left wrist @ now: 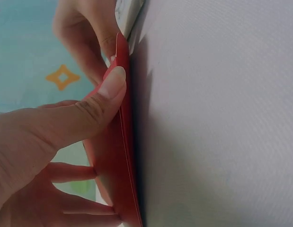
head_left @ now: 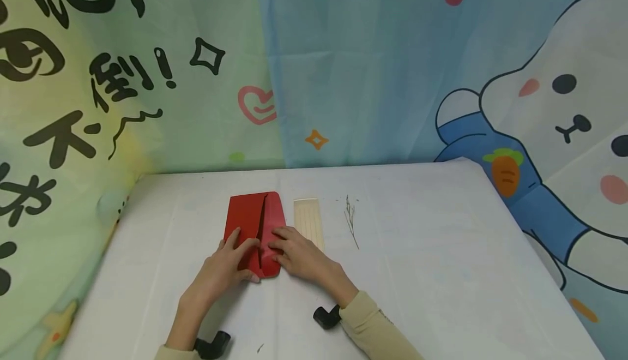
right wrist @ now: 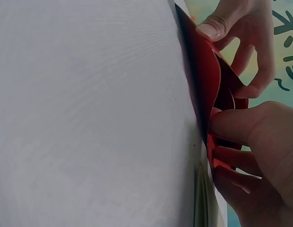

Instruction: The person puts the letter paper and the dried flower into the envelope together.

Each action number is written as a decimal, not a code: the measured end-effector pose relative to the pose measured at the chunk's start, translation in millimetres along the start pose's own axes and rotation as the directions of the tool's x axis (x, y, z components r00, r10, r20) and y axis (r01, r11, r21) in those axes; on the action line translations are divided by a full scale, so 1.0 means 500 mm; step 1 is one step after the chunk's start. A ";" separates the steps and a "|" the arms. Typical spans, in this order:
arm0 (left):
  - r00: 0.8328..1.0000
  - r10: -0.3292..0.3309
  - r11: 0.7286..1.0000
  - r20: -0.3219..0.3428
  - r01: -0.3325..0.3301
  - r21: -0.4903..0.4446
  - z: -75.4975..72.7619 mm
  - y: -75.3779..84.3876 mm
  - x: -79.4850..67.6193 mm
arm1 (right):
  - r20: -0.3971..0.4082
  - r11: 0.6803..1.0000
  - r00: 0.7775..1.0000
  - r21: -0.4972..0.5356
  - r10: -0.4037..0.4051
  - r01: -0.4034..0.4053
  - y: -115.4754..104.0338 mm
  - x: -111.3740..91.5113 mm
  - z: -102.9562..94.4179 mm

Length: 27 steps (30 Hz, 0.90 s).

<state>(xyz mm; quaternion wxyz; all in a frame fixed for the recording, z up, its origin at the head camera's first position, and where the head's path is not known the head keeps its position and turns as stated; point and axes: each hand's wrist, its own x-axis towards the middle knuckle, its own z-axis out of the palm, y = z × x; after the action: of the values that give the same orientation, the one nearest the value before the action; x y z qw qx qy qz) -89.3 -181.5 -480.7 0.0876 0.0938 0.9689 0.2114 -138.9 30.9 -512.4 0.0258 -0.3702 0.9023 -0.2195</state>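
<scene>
Right wrist view is showing the red envelope (head_left: pixel 247 215) gaping along its slit; head view is giving only a dark line there. Left wrist view is catching the thumb (left wrist: pixel 92 109) pressing the near edge. Count: one envelope, one beige slatted piece (head_left: pixel 309 221), one dry sprig (head_left: pixel 350 218), two black wrist devices (head_left: pixel 213 345). Envelope is lying on the white table (head_left: pixel 432 273), left of the slatted piece, long axis running near-to-far, lighter flap (head_left: pixel 272 215) pointing right. Left hand (head_left: pixel 225 264) is gripping its near-left part; right hand (head_left: pixel 304 253) is holding the flap side, fingers bent.
</scene>
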 end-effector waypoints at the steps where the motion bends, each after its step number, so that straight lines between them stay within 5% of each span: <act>1: 1.000 0.002 1.000 -0.004 -0.002 0.000 0.001 -0.001 0.000 | -0.002 1.000 1.000 0.000 0.002 -0.002 -0.001 0.000 0.001; 9: 1.000 0.009 1.000 -0.022 -0.009 0.023 0.005 -0.004 0.001 | -0.031 1.000 0.999 -0.008 0.020 -0.020 -0.008 -0.002 0.000; 20: 0.999 -0.012 0.998 -0.040 0.015 0.068 0.003 -0.003 0.006 | -0.225 0.999 0.974 -0.025 0.015 -0.021 0.001 -0.014 -0.019; 27: 0.998 -0.013 0.997 -0.056 0.017 0.075 0.011 -0.007 0.008 | -0.276 0.992 0.953 -0.001 0.123 -0.128 0.013 -0.025 -0.027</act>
<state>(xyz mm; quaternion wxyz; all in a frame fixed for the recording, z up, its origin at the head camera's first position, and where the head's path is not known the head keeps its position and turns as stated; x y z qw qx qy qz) -92.6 -181.4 -487.8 0.0585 0.0839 0.9790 0.1765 -137.0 48.3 -504.6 -0.0896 -0.2784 0.9207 -0.2584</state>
